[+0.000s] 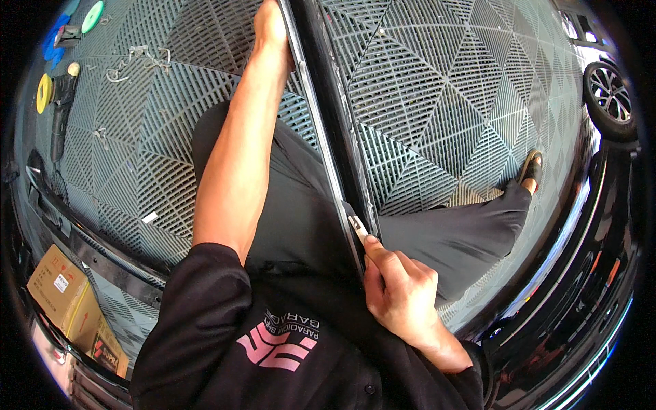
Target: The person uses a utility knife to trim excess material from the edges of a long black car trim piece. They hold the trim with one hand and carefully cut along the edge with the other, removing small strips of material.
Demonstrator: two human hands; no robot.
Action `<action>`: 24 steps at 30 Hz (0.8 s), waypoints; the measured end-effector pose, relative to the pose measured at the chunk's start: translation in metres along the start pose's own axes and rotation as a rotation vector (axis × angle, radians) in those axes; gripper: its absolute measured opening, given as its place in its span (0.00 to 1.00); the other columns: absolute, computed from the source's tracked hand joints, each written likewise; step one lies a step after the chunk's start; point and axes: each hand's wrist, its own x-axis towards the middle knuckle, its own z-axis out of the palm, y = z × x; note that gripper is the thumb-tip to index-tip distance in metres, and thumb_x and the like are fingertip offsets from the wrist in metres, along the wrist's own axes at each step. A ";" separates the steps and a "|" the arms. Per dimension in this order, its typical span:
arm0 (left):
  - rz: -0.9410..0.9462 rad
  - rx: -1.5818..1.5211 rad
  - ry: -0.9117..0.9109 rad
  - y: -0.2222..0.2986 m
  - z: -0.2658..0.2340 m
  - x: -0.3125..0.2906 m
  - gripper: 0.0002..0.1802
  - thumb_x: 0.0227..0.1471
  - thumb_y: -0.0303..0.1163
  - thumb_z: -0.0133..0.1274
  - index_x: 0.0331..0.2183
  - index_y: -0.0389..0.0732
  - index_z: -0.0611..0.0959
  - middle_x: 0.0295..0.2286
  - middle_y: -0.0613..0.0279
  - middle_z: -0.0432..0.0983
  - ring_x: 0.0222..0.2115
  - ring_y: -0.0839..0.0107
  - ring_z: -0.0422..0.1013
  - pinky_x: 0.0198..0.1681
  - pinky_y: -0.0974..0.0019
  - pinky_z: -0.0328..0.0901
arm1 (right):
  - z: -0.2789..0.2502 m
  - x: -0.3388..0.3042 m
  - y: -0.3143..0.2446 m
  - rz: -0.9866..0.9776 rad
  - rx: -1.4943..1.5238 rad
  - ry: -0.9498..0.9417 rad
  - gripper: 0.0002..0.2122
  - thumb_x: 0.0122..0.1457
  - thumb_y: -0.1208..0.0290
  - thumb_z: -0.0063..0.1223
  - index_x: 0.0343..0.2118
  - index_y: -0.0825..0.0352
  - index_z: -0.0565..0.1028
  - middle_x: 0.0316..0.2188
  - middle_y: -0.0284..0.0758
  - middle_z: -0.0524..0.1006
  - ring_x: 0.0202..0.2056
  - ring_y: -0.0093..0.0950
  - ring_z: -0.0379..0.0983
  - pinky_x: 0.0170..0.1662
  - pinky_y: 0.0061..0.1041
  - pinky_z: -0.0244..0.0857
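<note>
A long black trim piece (339,130) with a pale grey edge runs from the top of the view down to my lap, slanting slightly. High up, my left hand (270,29) is at its left edge and seems to grip it; the fingers are mostly hidden behind the piece and cut off by the view's border. Near the lower end, my right hand (403,287) is closed around a small utility knife (358,227). The knife's silvery front end touches the pale edge of the trim, and its handle is hidden in my fingers.
Grey slatted floor tiles (437,102) lie below. A polisher with a yellow pad (45,93), a green disc (92,17) and crumpled strips (139,61) are at left. Cardboard boxes (65,290) stand lower left. A glossy black car (574,294) and a wheel (609,96) border the right.
</note>
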 end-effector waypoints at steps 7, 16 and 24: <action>0.012 0.019 0.009 0.000 0.000 0.000 0.22 0.64 0.45 0.38 0.22 0.48 0.76 0.15 0.69 0.65 0.12 0.73 0.61 0.13 0.67 0.56 | 0.001 -0.009 0.001 0.009 0.017 0.002 0.16 0.49 0.87 0.58 0.43 0.70 0.77 0.19 0.37 0.74 0.16 0.35 0.72 0.21 0.30 0.65; -0.020 0.033 0.042 0.000 0.004 -0.004 0.24 0.62 0.47 0.37 0.19 0.48 0.75 0.12 0.65 0.66 0.10 0.68 0.62 0.11 0.65 0.57 | 0.000 -0.023 0.001 0.038 0.006 -0.019 0.17 0.49 0.87 0.58 0.44 0.69 0.77 0.17 0.37 0.72 0.15 0.35 0.70 0.20 0.31 0.64; -0.029 0.006 0.026 0.002 0.004 -0.005 0.25 0.63 0.48 0.37 0.18 0.49 0.74 0.11 0.66 0.64 0.08 0.69 0.60 0.10 0.65 0.56 | -0.002 -0.034 0.001 0.048 0.003 -0.046 0.17 0.48 0.86 0.58 0.43 0.69 0.77 0.18 0.37 0.72 0.15 0.35 0.70 0.21 0.32 0.64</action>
